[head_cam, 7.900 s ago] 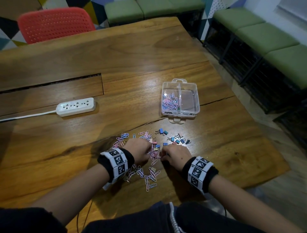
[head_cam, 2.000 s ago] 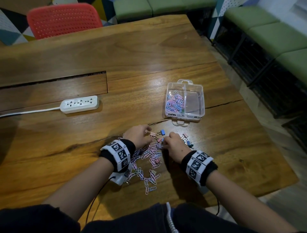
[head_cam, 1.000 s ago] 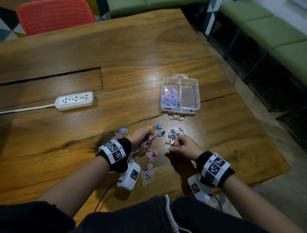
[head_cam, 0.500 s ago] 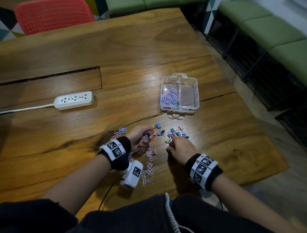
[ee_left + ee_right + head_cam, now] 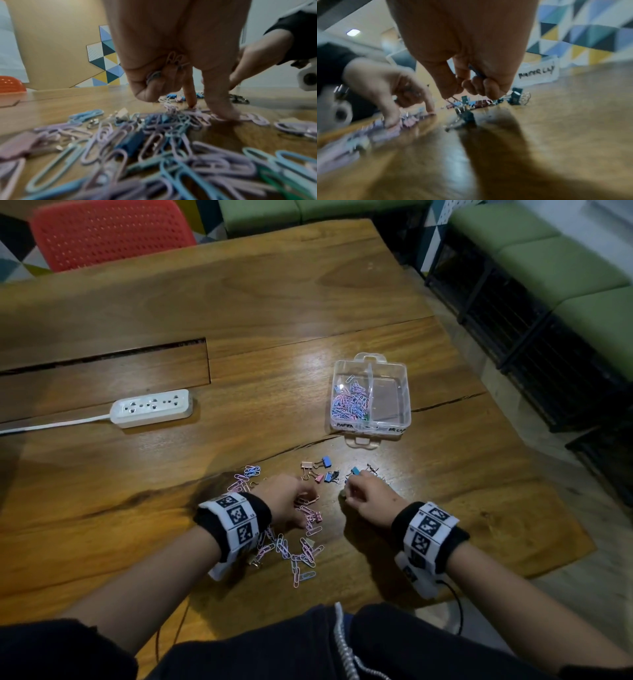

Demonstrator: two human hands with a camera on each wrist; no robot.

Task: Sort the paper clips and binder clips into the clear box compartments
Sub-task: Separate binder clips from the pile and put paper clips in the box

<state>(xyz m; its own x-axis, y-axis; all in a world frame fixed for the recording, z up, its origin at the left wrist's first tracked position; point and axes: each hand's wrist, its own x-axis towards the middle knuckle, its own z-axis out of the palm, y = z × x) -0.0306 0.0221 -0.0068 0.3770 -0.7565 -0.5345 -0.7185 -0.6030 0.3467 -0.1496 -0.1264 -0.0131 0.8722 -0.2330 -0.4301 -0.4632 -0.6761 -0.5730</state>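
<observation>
The clear box (image 5: 407, 400) stands ahead on the table; its left compartment holds pink and blue paper clips (image 5: 349, 404). A loose pile of paper clips (image 5: 294, 549) lies under my left hand (image 5: 301, 503). In the left wrist view the left hand (image 5: 208, 111) keeps several clips tucked in its curled fingers while thumb and forefinger press on the pile (image 5: 154, 142). My right hand (image 5: 356, 491) sits among the small binder clips (image 5: 325, 470). In the right wrist view the right hand (image 5: 460, 92) grips blue binder clips in its curled fingers.
A white power strip (image 5: 152, 407) with its cable lies at the left. A red chair (image 5: 109, 232) stands at the far side, green benches (image 5: 561, 265) to the right. The table's right edge (image 5: 507, 440) runs close past the box.
My left hand has turned palm down and dropped onto the paper clip pile. My right hand has shifted slightly forward among the binder clips.
</observation>
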